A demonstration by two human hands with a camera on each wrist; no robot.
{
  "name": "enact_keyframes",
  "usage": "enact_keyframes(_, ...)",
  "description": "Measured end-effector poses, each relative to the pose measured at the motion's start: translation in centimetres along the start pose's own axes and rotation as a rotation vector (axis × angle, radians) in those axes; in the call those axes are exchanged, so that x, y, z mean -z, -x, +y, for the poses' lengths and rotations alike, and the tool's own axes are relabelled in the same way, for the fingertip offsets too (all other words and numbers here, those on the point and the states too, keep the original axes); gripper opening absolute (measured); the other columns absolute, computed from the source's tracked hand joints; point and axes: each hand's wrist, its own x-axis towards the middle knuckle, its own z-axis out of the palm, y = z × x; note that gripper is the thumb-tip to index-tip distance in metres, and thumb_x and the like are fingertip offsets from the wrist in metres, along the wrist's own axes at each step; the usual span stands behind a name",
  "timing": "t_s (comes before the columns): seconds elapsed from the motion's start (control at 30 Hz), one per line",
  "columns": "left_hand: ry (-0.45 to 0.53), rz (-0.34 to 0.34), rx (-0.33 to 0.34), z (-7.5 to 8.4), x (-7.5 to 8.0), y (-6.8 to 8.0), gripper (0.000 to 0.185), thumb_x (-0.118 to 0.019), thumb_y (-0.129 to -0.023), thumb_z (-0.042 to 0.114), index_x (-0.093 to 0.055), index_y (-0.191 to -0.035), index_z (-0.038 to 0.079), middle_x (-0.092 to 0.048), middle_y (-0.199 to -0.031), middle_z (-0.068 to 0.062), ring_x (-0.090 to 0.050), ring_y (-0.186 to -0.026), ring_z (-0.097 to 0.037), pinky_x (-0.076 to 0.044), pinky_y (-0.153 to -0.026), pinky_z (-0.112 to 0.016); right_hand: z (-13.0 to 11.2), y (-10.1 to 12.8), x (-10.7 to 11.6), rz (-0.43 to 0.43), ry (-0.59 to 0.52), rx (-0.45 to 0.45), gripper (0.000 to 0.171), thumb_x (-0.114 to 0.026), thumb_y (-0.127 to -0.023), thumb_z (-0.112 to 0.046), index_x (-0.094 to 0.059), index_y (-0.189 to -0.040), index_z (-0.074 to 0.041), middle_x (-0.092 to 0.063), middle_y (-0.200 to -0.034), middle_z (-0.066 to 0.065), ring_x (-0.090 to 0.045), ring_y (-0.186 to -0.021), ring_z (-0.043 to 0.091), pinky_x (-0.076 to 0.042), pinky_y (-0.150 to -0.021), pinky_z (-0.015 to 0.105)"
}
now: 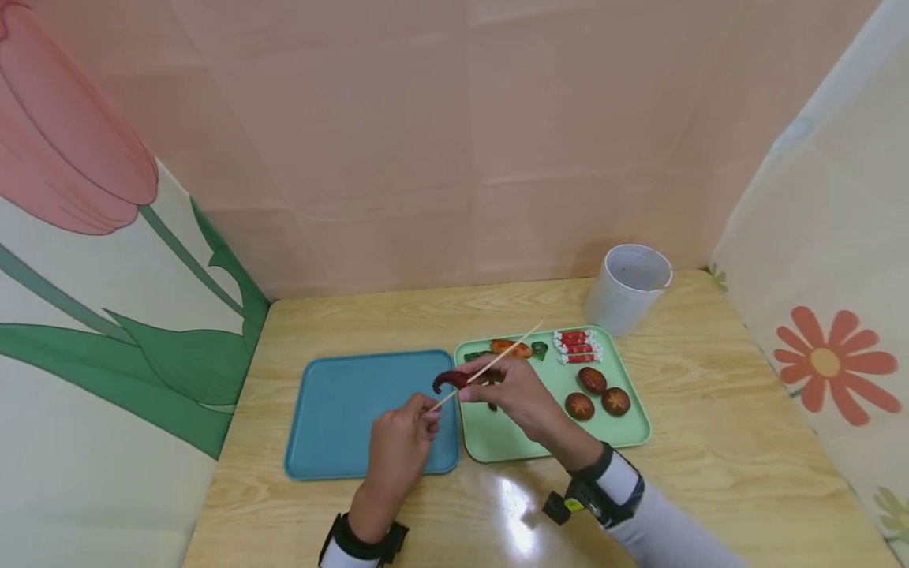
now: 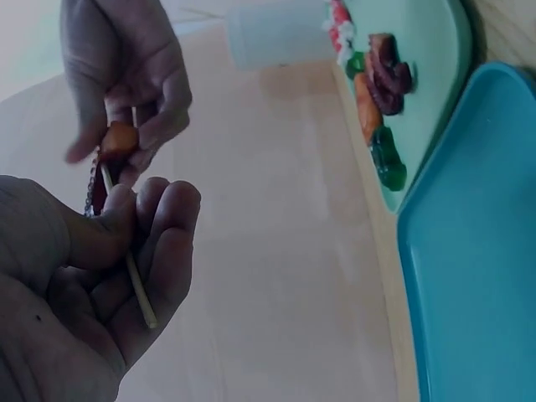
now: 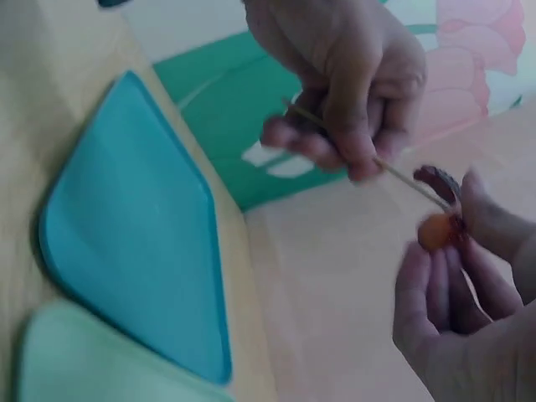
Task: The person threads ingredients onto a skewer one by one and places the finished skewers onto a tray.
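at frame centre the left hand (image 1: 401, 430) pinches the lower end of a wooden skewer (image 1: 490, 364), while the right hand (image 1: 514, 386) holds a dark red curled piece (image 1: 450, 381) on it, above the seam between the blue tray (image 1: 341, 418) and the green tray (image 1: 625, 430). on the green tray lie mushrooms (image 1: 596, 392) and red-white sticks (image 1: 577, 347); a white cup (image 1: 628, 288) stands behind, upper right.

A light wooden surface (image 1: 710, 442) sits inside a booth. A plain peach wall (image 1: 454, 142) stands behind, with flower-printed panels (image 1: 85, 260) on both sides
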Motion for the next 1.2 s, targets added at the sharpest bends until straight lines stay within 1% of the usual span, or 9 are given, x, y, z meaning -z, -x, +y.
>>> enact_keyframes(0.1, 0.019, -0.012, 0.053, -0.3, 0.3, 0.1, 0.010, -0.077, -0.087, -0.002, -0.071, -0.089, 0.006, -0.075, -0.071, -0.003, -0.070, -0.060, -0.008, -0.055, -0.055, -0.020, 0.6, -0.4, 0.9, -0.057, 0.224, 0.055, 0.046, -0.087, -0.081, -0.018, -0.073, -0.123, -0.007, -0.073, -0.116, 0.011, -0.068, -0.098, 0.019, -0.058, -0.075, 0.032)
enact_keyframes(0.2, 0.048, -0.020, 0.115, -0.6, 0.6, 0.1, 0.007, -0.074, -0.090, -0.002, -0.071, -0.090, 0.004, -0.074, -0.072, -0.004, -0.071, -0.059, -0.009, -0.054, -0.054, -0.017, 2.0, -0.9, 1.8, -0.037, 0.583, 0.152, 0.044, -0.088, -0.080, -0.016, -0.072, -0.121, -0.009, -0.070, -0.118, 0.012, -0.069, -0.104, 0.025, -0.059, -0.088, 0.042)
enact_keyframes(0.3, 0.072, -0.017, 0.139, -1.0, 1.1, 0.2, 0.006, -0.072, -0.091, -0.002, -0.070, -0.091, 0.003, -0.074, -0.072, -0.005, -0.071, -0.059, -0.010, -0.054, -0.054, -0.017, 4.4, -1.5, 2.3, 0.051, 0.961, 0.266, 0.032, -0.087, -0.079, -0.007, -0.075, -0.109, -0.010, -0.068, -0.107, 0.007, -0.066, -0.098, 0.024, -0.059, -0.079, 0.041)
enact_keyframes(0.4, 0.083, -0.010, 0.136, -1.3, 1.3, 0.4, 0.003, -0.072, -0.092, 0.002, -0.070, -0.090, 0.002, -0.073, -0.071, -0.004, -0.070, -0.059, -0.010, -0.054, -0.054, -0.017, 7.0, -1.8, 2.6, 0.095, 1.177, 0.354, 0.026, -0.084, -0.078, 0.001, -0.075, -0.101, -0.009, -0.067, -0.098, 0.006, -0.063, -0.092, 0.023, -0.057, -0.072, 0.037)
enact_keyframes(0.47, 0.093, -0.015, 0.137, -1.5, 1.4, 0.4, 0.004, -0.072, -0.093, 0.004, -0.070, -0.090, 0.002, -0.073, -0.071, -0.003, -0.070, -0.059, -0.010, -0.054, -0.054, -0.017, 8.6, -2.0, 2.7, 0.084, 1.236, 0.400, 0.026, -0.080, -0.079, 0.006, -0.075, -0.101, -0.007, -0.069, -0.098, 0.006, -0.062, -0.090, 0.023, -0.057, -0.071, 0.035)
enact_keyframes(0.57, 0.096, -0.025, 0.143, -1.6, 1.5, 0.5, 0.005, -0.071, -0.094, 0.007, -0.070, -0.091, 0.002, -0.073, -0.071, -0.003, -0.070, -0.059, -0.010, -0.053, -0.054, -0.018, 10.3, -2.3, 2.7, 0.065, 1.292, 0.421, 0.030, -0.073, -0.080, 0.013, -0.074, -0.102, -0.007, -0.071, -0.105, 0.008, -0.062, -0.092, 0.026, -0.058, -0.072, 0.037)
enact_keyframes(0.73, 0.089, -0.026, 0.149, -1.7, 1.5, 0.5, 0.005, -0.070, -0.095, 0.006, -0.070, -0.091, 0.003, -0.073, -0.071, -0.002, -0.069, -0.058, -0.009, -0.051, -0.053, -0.017, 11.7, -2.7, 2.5, 0.071, 1.348, 0.422, 0.029, -0.070, -0.081, 0.015, -0.073, -0.101, -0.006, -0.069, -0.109, 0.011, -0.061, -0.097, 0.028, -0.059, -0.073, 0.038)
enact_keyframes(1.03, 0.091, -0.041, 0.160, -1.6, 1.7, 0.5, 0.006, -0.070, -0.095, 0.006, -0.071, -0.092, 0.001, -0.073, -0.072, -0.004, -0.069, -0.059, -0.010, -0.053, -0.054, -0.018, 11.7, -2.7, 2.3, 0.050, 1.367, 0.385, 0.028, -0.072, -0.082, 0.013, -0.075, -0.105, -0.002, -0.070, -0.108, 0.013, -0.065, -0.096, 0.031, -0.060, -0.081, 0.040)
enact_keyframes(1.2, 0.092, -0.049, 0.174, -1.6, 1.8, 0.5, 0.005, -0.069, -0.095, 0.005, -0.071, -0.092, 0.002, -0.074, -0.073, -0.004, -0.070, -0.060, -0.010, -0.052, -0.054, -0.018, 9.9, -2.6, 2.6, 0.062, 1.243, 0.329, 0.023, -0.070, -0.087, 0.009, -0.074, -0.103, -0.007, -0.071, -0.098, 0.007, -0.066, -0.083, 0.021, -0.058, -0.071, 0.035)
